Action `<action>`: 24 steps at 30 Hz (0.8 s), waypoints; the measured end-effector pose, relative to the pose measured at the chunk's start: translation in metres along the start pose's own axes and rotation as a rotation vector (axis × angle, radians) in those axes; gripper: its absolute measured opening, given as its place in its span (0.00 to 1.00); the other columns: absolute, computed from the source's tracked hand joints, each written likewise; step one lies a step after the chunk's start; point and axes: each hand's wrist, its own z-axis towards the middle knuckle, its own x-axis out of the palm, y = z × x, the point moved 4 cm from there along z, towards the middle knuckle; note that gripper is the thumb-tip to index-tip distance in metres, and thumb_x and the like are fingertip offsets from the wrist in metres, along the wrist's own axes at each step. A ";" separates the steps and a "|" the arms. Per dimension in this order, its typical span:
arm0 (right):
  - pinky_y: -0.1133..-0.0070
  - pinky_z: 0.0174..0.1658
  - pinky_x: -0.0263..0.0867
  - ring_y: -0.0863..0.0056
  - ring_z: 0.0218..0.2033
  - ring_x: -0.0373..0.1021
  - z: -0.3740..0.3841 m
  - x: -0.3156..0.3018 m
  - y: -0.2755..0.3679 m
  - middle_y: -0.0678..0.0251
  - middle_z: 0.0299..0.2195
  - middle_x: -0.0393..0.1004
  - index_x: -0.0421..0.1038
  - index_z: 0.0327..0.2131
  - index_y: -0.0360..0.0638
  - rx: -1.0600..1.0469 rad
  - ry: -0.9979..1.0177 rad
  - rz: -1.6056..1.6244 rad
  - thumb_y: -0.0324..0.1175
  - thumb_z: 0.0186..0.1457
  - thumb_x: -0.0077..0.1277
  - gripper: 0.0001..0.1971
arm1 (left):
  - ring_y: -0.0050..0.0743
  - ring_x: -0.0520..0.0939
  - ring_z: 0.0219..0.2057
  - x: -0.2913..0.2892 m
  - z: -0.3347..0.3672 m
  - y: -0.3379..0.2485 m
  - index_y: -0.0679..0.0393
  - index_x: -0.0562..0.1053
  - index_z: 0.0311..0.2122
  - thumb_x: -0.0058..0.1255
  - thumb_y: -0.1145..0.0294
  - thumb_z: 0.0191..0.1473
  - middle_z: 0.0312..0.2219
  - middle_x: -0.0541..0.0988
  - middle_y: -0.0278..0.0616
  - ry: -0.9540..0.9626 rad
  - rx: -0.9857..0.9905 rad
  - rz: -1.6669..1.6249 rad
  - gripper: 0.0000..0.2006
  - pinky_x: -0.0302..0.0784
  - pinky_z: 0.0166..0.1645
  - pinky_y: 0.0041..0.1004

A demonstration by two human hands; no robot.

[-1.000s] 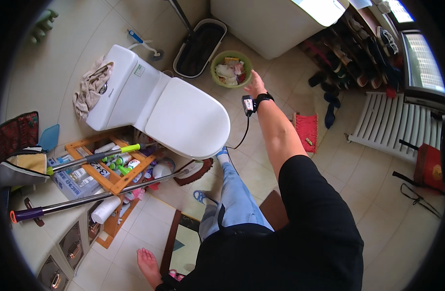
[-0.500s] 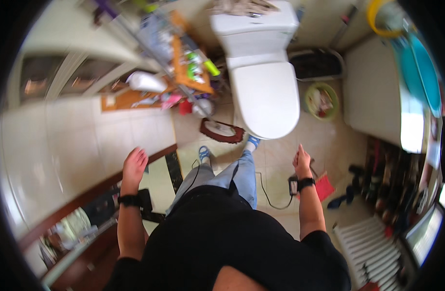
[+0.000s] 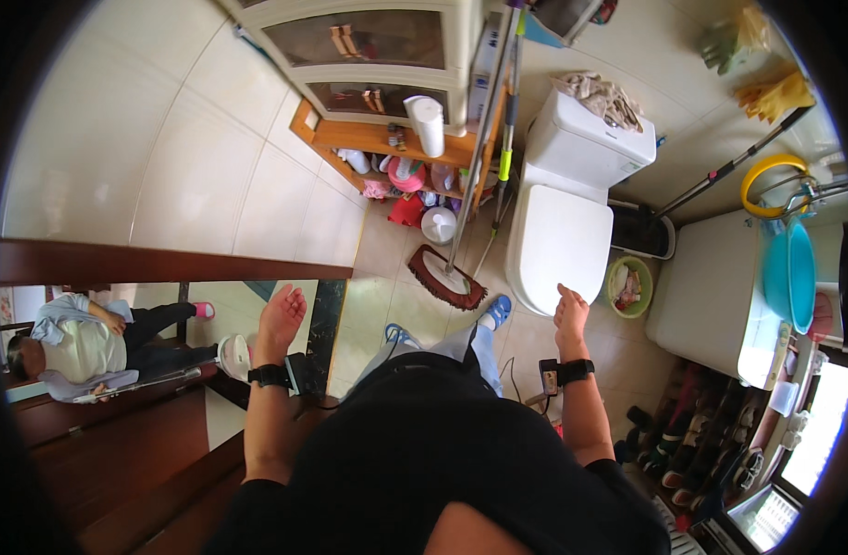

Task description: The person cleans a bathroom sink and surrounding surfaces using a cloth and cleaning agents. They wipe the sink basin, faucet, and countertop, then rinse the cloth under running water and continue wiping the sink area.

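Observation:
My left hand (image 3: pixel 282 319) is held out in front of me on the left, its fingers loosely bent and apart with nothing in them. It hovers by the dark door frame (image 3: pixel 324 324), not visibly touching it. My right hand (image 3: pixel 572 319) is empty too, fingers slightly curled, and appears in front of the white toilet (image 3: pixel 565 245) with its lid down. Both wrists wear black straps. A flat mop (image 3: pixel 447 277) with a brown fringed head stands on the floor between the toilet and an orange shelf (image 3: pixel 350 136).
Beyond the left doorway sits another person (image 3: pixel 86 347). A green waste basket (image 3: pixel 629 287) stands right of the toilet, near a white washing-machine-like box (image 3: pixel 706 287) bearing a turquoise basin (image 3: pixel 789 276). A shoe rack (image 3: pixel 697 430) is at lower right. A paper roll (image 3: pixel 428 125) tops the shelf.
My view has turned left: the toilet and mop sit farther right, and the seated person has come into view. Both hands stay raised and empty; the right fingers look looser.

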 end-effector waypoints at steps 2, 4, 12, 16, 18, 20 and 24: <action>0.83 0.14 0.39 0.90 0.11 0.45 -0.026 0.038 0.002 0.84 0.13 0.52 0.61 0.17 0.55 -0.073 0.012 -0.110 0.28 0.55 0.58 0.18 | 0.29 0.79 0.37 -0.038 0.020 -0.007 0.60 0.73 0.40 0.54 0.69 0.62 0.35 0.80 0.39 0.031 0.003 -0.119 0.07 0.79 0.44 0.26; 0.83 0.16 0.43 0.89 0.13 0.48 -0.049 0.081 -0.011 0.82 0.14 0.54 0.56 0.17 0.53 -0.166 0.139 -0.156 0.21 0.50 0.56 0.19 | 0.28 0.79 0.36 -0.082 0.024 -0.015 0.59 0.73 0.39 0.54 0.70 0.62 0.34 0.80 0.39 0.039 0.027 -0.239 0.06 0.78 0.44 0.26; 0.83 0.34 0.63 0.81 0.32 0.67 -0.149 0.313 -0.035 0.73 0.30 0.67 0.69 0.34 0.42 -0.460 0.722 -0.547 0.16 0.46 0.53 0.12 | 0.28 0.81 0.33 -0.242 -0.018 -0.052 0.59 0.74 0.38 0.53 0.69 0.62 0.31 0.81 0.38 -0.194 0.228 -0.618 0.05 0.80 0.39 0.26; 0.81 0.47 0.66 0.77 0.46 0.69 -0.213 0.429 -0.059 0.65 0.48 0.72 0.68 0.54 0.40 -0.276 1.093 -0.583 0.25 0.51 0.58 0.25 | 0.28 0.81 0.31 -0.273 -0.048 -0.071 0.62 0.75 0.40 0.56 0.68 0.60 0.33 0.80 0.39 -0.277 0.294 -0.709 0.09 0.81 0.39 0.26; 0.81 0.46 0.66 0.77 0.45 0.69 -0.250 0.482 -0.071 0.65 0.49 0.72 0.67 0.55 0.40 -0.246 1.164 -0.648 0.28 0.52 0.58 0.26 | 0.29 0.80 0.31 -0.278 -0.061 -0.081 0.61 0.74 0.41 0.55 0.66 0.61 0.33 0.80 0.40 -0.308 0.349 -0.725 0.09 0.81 0.39 0.27; 0.79 0.51 0.67 0.75 0.51 0.69 -0.271 0.527 -0.083 0.65 0.53 0.70 0.62 0.61 0.42 -0.245 1.226 -0.795 0.32 0.57 0.57 0.28 | 0.29 0.80 0.31 -0.291 -0.065 -0.085 0.60 0.74 0.41 0.54 0.66 0.62 0.33 0.79 0.40 -0.321 0.380 -0.748 0.09 0.81 0.39 0.28; 0.82 0.47 0.67 0.76 0.45 0.73 -0.273 0.585 -0.105 0.65 0.52 0.71 0.60 0.62 0.39 -0.211 1.241 -0.901 0.32 0.60 0.53 0.28 | 0.29 0.79 0.27 -0.302 -0.058 -0.107 0.56 0.73 0.37 0.52 0.61 0.64 0.27 0.78 0.38 -0.330 0.438 -0.720 0.10 0.80 0.34 0.28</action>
